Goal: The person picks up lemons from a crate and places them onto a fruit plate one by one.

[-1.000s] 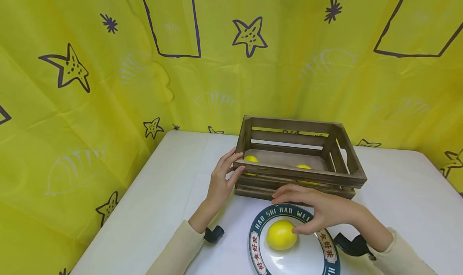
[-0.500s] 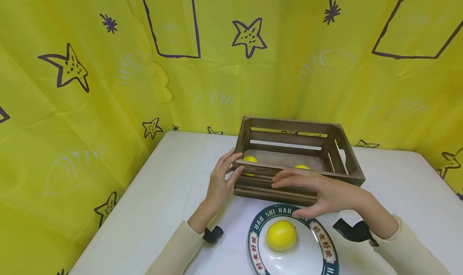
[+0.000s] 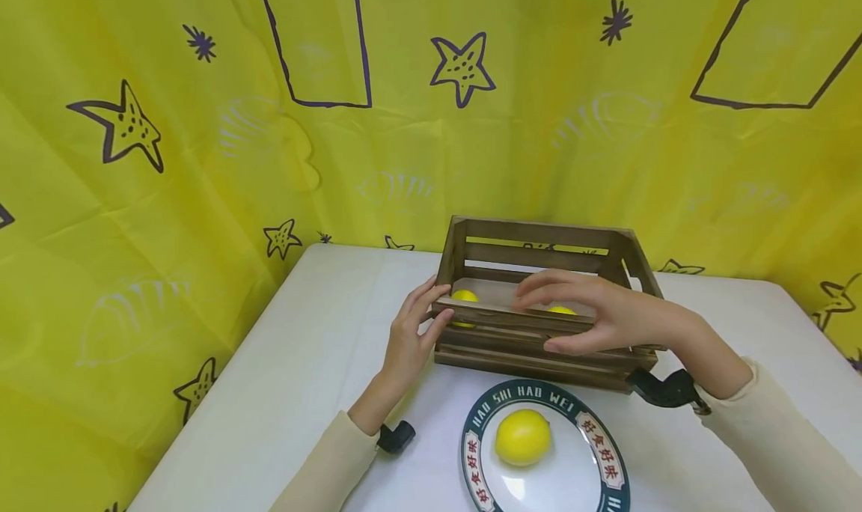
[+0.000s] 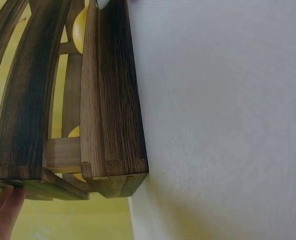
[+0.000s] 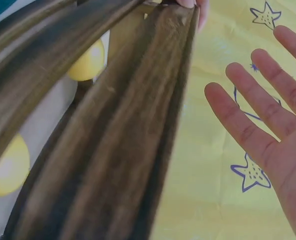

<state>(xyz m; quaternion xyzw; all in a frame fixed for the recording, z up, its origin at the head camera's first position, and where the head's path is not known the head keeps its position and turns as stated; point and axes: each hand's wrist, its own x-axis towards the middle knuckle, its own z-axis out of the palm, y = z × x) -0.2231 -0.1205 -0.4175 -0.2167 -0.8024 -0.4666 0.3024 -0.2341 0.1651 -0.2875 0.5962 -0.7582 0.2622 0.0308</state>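
At the front left corner of the slatted wooden crate (image 3: 494,364), my left hand (image 3: 409,340) holds the edge, thumb on the front and fingers by the side. My right hand (image 3: 602,311) is raised over the crate's front rail, fingers spread and holding nothing, as the right wrist view also shows. Inside the crate lie a lemon (image 3: 465,296) at the left and another lemon (image 3: 562,310) partly hidden behind the rail. A third lemon (image 3: 523,438) rests on a round white plate (image 3: 609,461) with a dark green lettered rim, in front of the crate.
A white table (image 3: 323,332) carries everything. Behind and to the left hangs a yellow curtain (image 3: 377,145) with starfish drawings. Both wrists wear a dark strap mount, such as the left mount (image 3: 396,437).
My right hand has risen from beside the lemon on the plate, up and away to above the crate's front rail. The lemon stays on the plate. My left hand keeps its place.
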